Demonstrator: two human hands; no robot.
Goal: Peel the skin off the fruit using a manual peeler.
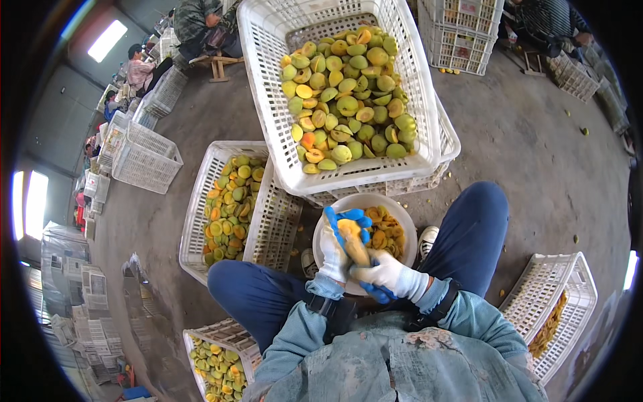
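Note:
My left hand (pixel 337 241), in a white glove with blue-coated fingers, holds a yellow-orange piece of fruit (pixel 347 229). My right hand (pixel 384 276), gloved alike, grips a tan handle (pixel 357 251) whose far end meets the fruit; the tool's tip is hidden. Both hands are over a white bowl (pixel 408 221) on the floor between my feet, with orange fruit pieces (pixel 389 233) in it. Beyond the bowl a large white plastic crate (pixel 351 183) holds green and yellow fruit (pixel 346 105), much of it halved.
Left are two crates of halved fruit (pixel 228 206) (pixel 218 369). A crate with orange pieces (pixel 547 286) stands right. Stacked crates (pixel 457 45) and a wooden stool (pixel 218 65) are ahead, with people seated further off. My knees flank the bowl.

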